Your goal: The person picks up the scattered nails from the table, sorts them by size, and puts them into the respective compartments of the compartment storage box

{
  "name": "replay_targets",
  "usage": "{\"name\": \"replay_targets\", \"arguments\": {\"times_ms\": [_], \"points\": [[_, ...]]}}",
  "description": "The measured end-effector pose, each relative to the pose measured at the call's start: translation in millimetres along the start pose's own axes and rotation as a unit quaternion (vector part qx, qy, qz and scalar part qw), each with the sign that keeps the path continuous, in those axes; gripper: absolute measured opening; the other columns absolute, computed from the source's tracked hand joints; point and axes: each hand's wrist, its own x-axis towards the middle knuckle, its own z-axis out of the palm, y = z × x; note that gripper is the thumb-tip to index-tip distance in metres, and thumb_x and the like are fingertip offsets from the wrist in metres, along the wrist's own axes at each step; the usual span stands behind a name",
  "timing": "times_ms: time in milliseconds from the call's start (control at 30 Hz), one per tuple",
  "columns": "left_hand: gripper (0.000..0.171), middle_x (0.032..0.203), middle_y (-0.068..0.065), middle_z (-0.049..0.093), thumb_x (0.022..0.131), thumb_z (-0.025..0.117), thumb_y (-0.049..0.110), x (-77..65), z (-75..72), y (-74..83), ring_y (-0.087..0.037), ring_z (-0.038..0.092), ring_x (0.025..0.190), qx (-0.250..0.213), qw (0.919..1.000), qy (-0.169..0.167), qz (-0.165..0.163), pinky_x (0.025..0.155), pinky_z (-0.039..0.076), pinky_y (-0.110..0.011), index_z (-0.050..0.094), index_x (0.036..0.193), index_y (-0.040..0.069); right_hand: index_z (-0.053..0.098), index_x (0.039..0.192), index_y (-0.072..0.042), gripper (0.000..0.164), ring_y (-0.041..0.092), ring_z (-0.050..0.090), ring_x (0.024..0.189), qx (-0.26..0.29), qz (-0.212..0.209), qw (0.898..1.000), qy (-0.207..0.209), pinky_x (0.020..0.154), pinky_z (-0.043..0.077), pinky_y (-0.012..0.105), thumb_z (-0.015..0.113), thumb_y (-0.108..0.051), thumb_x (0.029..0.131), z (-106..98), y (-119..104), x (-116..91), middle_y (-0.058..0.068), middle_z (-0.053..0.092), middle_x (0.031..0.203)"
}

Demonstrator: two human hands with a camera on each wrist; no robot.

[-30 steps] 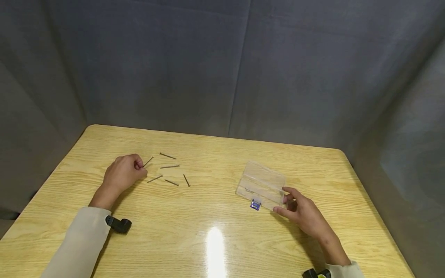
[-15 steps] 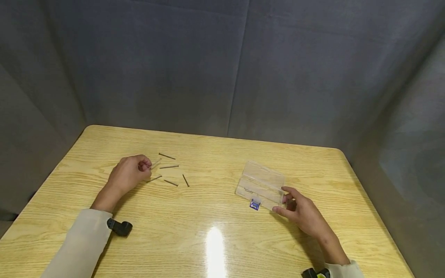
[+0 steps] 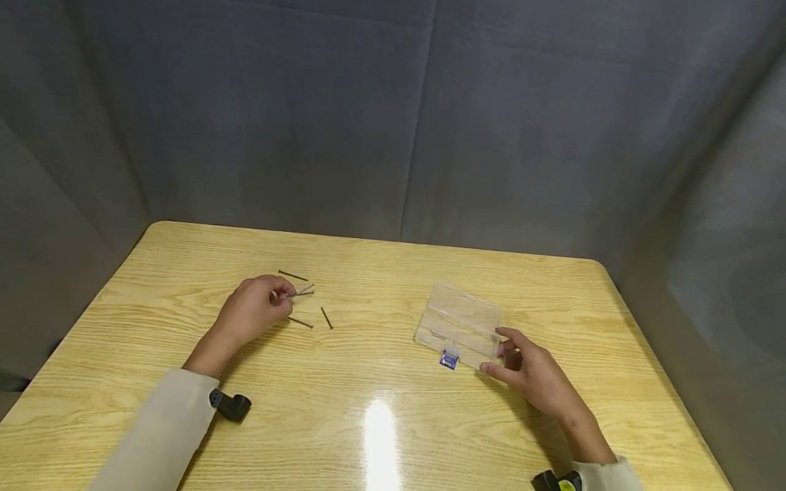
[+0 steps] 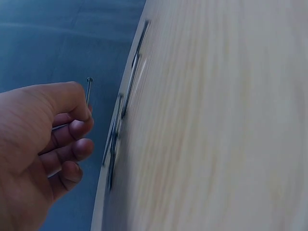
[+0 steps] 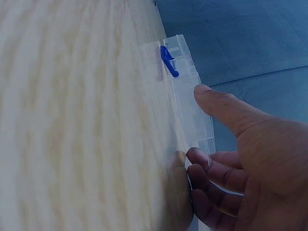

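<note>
My left hand [image 3: 254, 310] pinches a thin metal nail [image 4: 88, 91] between thumb and index finger, its head pointing up in the left wrist view. Just above the table, the hand covers part of a group of loose nails [image 3: 301, 323]. To the right lies an open clear plastic box [image 3: 463, 314] with a blue latch [image 3: 449, 359] at its near edge. My right hand [image 3: 540, 382] grips the right end of this box, thumb on the near side and fingers round the end. A small metallic piece [image 3: 438, 335] shows inside the box, too small to identify.
The wooden table [image 3: 344, 423] reaches back to a dark grey curtain [image 3: 295, 123]. One nail [image 3: 293, 275] lies behind the left hand and another [image 3: 327, 318] to its right. A bright light reflection marks the table's near middle.
My left hand has moved right with the pinched nail, lifting it over the other nails and now hiding one of them. The right hand and the box have stayed in place.
</note>
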Motion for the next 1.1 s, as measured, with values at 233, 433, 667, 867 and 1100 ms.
{"name": "replay_targets", "arguments": {"times_ms": [233,433,667,867,1100], "points": [[0.015,0.087,0.000,0.065,0.091,0.065,0.003,10.0,17.5,24.8,-0.015,0.049,0.065,-0.009,0.9994,-0.023,0.022,0.059,0.041,-0.033,0.074,0.102,0.005,0.050,0.145,0.002,0.072,0.018,0.059,0.081,0.003,-0.006,1.000,0.002,0.068,0.051,0.031,0.081,-0.034,0.091,-1.4,-0.4,-0.2,0.004,0.063,0.107],[0.015,0.085,0.004,0.063,0.090,0.066,0.005,17.9,31.6,43.7,-0.013,0.048,0.062,-0.015,0.9980,-0.045,0.041,0.056,0.039,-0.032,0.074,0.102,0.008,0.051,0.143,0.001,0.069,0.017,0.059,0.080,0.006,-0.011,1.000,0.004,0.067,0.050,0.030,0.080,-0.034,0.092,-1.4,0.1,-0.6,0.004,0.063,0.105],[0.015,0.085,0.007,0.061,0.089,0.066,0.006,26.5,50.1,61.5,-0.013,0.049,0.065,-0.001,0.9957,-0.060,0.071,0.059,0.042,-0.032,0.075,0.101,0.010,0.050,0.144,0.000,0.071,0.018,0.059,0.081,0.011,-0.009,1.000,-0.003,0.069,0.051,0.031,0.080,-0.035,0.091,0.2,1.0,-0.1,0.004,0.063,0.106],[0.017,0.084,0.008,0.061,0.088,0.063,0.005,35.4,67.4,76.6,-0.012,0.048,0.065,-0.008,0.9925,-0.071,0.099,0.058,0.041,-0.030,0.074,0.099,0.011,0.050,0.144,0.001,0.072,0.018,0.059,0.081,0.008,-0.014,1.000,0.000,0.069,0.051,0.031,0.080,-0.037,0.091,0.1,1.4,-0.4,0.003,0.063,0.105],[0.019,0.088,0.004,0.064,0.088,0.062,0.005,44.4,81.6,91.6,-0.013,0.051,0.070,-0.019,0.9894,-0.077,0.121,0.061,0.044,-0.031,0.075,0.101,0.011,0.050,0.144,0.000,0.071,0.018,0.059,0.081,0.008,-0.010,1.000,0.000,0.069,0.051,0.031,0.080,-0.037,0.091,-0.4,2.1,-1.3,0.003,0.062,0.105]]}}
